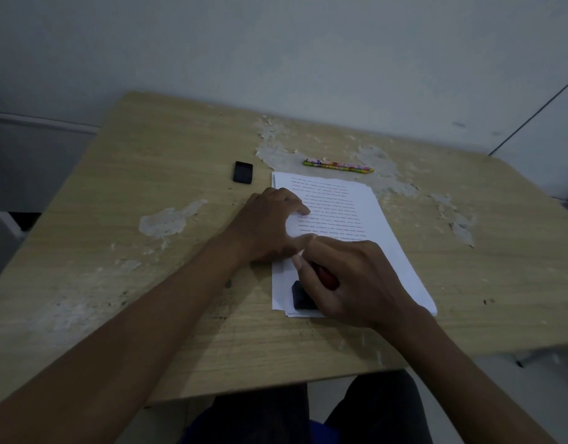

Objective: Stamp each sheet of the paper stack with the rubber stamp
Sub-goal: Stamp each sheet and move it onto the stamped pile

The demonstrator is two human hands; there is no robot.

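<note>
A stack of white printed sheets (356,219) lies on the wooden table (148,187), its text upside down to me. My right hand (356,280) grips a rubber stamp (303,296) with a red handle and a black base. The base sits on the near left corner of the top sheet. My left hand (269,225) rests on the left edge of the stack, fingertips and thumb pressing the paper. Most of the stamp handle is hidden by my fingers.
A small black ink pad case (243,172) lies on the table beyond my left hand. A colourful pencil pack (337,166) lies past the far edge of the stack. The tabletop veneer is peeled in patches. A wall stands right behind the table.
</note>
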